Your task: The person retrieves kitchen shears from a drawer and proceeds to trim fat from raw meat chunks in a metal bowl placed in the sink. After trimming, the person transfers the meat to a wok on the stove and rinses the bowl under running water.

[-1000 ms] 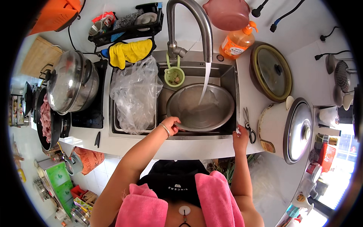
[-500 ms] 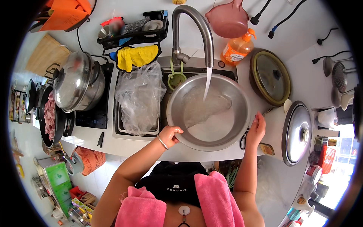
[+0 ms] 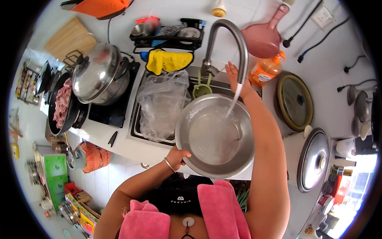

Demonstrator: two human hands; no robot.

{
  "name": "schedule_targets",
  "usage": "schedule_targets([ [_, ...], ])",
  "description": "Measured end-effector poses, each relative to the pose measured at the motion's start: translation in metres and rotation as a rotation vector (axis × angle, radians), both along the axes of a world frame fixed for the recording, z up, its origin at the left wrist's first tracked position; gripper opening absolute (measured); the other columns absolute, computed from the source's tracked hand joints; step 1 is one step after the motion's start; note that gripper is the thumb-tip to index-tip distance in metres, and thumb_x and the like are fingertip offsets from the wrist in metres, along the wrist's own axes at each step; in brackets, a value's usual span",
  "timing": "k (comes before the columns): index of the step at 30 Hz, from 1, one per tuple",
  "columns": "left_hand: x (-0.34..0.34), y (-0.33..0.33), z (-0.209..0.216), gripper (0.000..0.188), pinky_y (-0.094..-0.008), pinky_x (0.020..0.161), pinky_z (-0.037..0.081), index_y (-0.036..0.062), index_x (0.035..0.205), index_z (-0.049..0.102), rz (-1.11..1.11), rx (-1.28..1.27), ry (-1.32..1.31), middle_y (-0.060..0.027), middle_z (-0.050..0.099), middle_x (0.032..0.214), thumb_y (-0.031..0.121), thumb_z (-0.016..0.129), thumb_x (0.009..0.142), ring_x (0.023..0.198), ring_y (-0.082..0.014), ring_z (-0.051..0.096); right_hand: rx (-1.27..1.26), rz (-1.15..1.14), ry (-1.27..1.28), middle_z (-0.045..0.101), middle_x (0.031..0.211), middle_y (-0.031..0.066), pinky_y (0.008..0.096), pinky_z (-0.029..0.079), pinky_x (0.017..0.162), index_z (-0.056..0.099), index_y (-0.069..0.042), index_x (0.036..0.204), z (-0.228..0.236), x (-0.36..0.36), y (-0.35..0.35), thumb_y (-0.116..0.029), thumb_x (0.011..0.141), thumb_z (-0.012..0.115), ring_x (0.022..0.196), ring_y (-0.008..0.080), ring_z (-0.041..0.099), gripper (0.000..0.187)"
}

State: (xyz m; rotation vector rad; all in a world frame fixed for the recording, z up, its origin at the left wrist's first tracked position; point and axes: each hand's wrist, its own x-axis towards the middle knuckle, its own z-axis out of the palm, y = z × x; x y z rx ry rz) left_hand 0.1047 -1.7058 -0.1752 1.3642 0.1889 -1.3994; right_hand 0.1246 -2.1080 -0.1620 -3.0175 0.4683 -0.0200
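Observation:
My left hand (image 3: 176,158) grips the near left rim of a wide steel basin (image 3: 244,142), thumb over the edge. Cloudy, rippling water (image 3: 213,137) fills the basin's bottom. A stream from the curved steel tap (image 3: 227,26) falls into its far right part. Stretched over the basin's right side, my right arm brings my right hand (image 3: 238,81) close behind the spout. Its fingers are extended and apart, near the tap's side lever (image 3: 213,71); the spout partly covers the hand, and I cannot tell whether it touches the tap.
Left of the basin, a clear plastic bag (image 3: 161,107) lies over the sink. A green strainer (image 3: 202,90) is behind the basin. An orange soap bottle (image 3: 264,72) and lidded pot (image 3: 295,101) stand right. A steel pot (image 3: 97,75) and pan of meat (image 3: 62,103) are left.
My right hand has gone from beside the basin's right edge up to the tap. The basin has shifted left relative to the spout, still in my left hand. The view has moved too.

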Motion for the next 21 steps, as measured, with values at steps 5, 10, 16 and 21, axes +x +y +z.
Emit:
schedule_targets([
  [5, -0.008, 0.017, -0.004, 0.036, -0.0268, 0.04, 0.03, 0.0052, 0.102, 0.057, 0.021, -0.001, -0.012, -0.0045, 0.059, 0.079, 0.007, 0.062, 0.066, 0.056, -0.014, 0.049, -0.214, 0.038, 0.046, 0.023, 0.15, 0.0158, 0.0405, 0.035, 0.107, 0.028, -0.003, 0.141, -0.01, 0.02, -0.016, 0.007, 0.081, 0.036, 0.135, 0.0289, 0.032, 0.061],
  [10, -0.019, 0.026, -0.013, 0.032, -0.0258, 0.042, 0.031, 0.007, 0.1, 0.058, 0.034, 0.017, 0.017, -0.0022, 0.059, 0.078, 0.01, 0.062, 0.068, 0.059, -0.0128, 0.051, -0.127, 0.01, 0.053, 0.022, 0.15, 0.0176, 0.0405, 0.034, 0.107, 0.024, -0.003, 0.142, -0.006, 0.02, -0.01, 0.006, 0.077, 0.044, 0.135, 0.0308, 0.032, 0.069],
  [16, -0.022, 0.034, -0.021, 0.033, -0.0284, 0.044, 0.035, 0.0063, 0.103, 0.058, 0.007, 0.002, 0.001, -0.0039, 0.061, 0.083, 0.008, 0.061, 0.07, 0.063, -0.0147, 0.055, 0.438, -0.345, -0.185, 0.038, 0.138, 0.0254, 0.0408, 0.039, 0.1, 0.021, -0.001, 0.143, 0.0, -0.03, 0.01, -0.007, 0.075, 0.061, 0.125, 0.037, 0.043, 0.078],
  [21, -0.025, 0.017, -0.014, 0.033, -0.0279, 0.044, 0.035, 0.007, 0.102, 0.059, -0.045, 0.007, -0.024, -0.002, 0.06, 0.08, 0.01, 0.063, 0.07, 0.062, -0.0129, 0.052, 0.402, -0.511, -0.25, 0.04, 0.133, 0.03, 0.0415, 0.035, 0.103, 0.023, 0.002, 0.141, -0.016, -0.137, 0.047, -0.01, 0.079, 0.059, 0.124, 0.0411, 0.041, 0.073],
])
